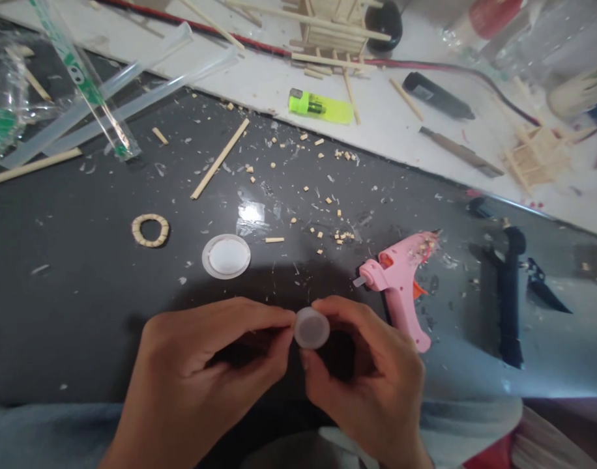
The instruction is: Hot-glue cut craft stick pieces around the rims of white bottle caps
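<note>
A small round whitish translucent piece (311, 328) is held at the table's near side. My right hand (371, 371) grips it between thumb and index finger. The fingertips of my left hand (215, 365) are pinched together at its left edge; whether something small lies between them is hidden. Ahead of my left hand lies a round white lid (227, 256), and farther left a ring of small wooden pieces (150, 230). A pink glue gun (401, 280) rests just beyond my right hand.
Wooden bits (345, 236) and a stick (220, 159) lie on the dark table. Clear glue sticks (142, 104) are at the back left. A yellow-green lighter (320, 107), a marker (438, 96) and stick structures (334, 26) stand behind. A black tool (511, 299) lies right.
</note>
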Demonstrator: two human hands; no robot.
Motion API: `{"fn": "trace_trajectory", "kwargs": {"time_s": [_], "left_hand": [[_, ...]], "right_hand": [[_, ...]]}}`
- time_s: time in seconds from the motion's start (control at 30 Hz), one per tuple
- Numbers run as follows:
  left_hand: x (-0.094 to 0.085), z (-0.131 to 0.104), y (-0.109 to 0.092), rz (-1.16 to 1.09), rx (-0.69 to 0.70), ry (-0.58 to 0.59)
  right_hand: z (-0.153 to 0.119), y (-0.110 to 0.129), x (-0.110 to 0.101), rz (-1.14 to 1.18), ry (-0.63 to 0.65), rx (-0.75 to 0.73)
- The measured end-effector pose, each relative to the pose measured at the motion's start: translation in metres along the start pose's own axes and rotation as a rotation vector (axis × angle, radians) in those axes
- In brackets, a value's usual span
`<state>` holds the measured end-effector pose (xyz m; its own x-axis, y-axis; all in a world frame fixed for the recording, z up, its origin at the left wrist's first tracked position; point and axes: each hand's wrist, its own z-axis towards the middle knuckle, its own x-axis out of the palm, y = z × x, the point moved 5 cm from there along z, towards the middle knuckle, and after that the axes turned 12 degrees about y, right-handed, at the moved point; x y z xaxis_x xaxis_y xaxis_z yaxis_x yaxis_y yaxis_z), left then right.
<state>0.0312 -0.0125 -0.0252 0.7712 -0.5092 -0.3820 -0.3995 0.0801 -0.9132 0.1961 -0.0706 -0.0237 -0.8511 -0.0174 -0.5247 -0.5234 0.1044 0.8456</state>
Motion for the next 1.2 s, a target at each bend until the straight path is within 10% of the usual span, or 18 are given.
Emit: {"fn": "trace_trajectory", "kwargs": {"time_s": [0.83, 1.2], "left_hand": [[0.002, -0.005, 0.005, -0.243, -0.111, -0.052], [0.028, -0.014, -0.021, -0.591, -0.095, 0.107]], "right_hand": [[-0.004, -0.004, 0.0, 0.062, -0.017, -0.006], [-0.026, 0.017, -0.013, -0.006, -0.278, -0.45]]}}
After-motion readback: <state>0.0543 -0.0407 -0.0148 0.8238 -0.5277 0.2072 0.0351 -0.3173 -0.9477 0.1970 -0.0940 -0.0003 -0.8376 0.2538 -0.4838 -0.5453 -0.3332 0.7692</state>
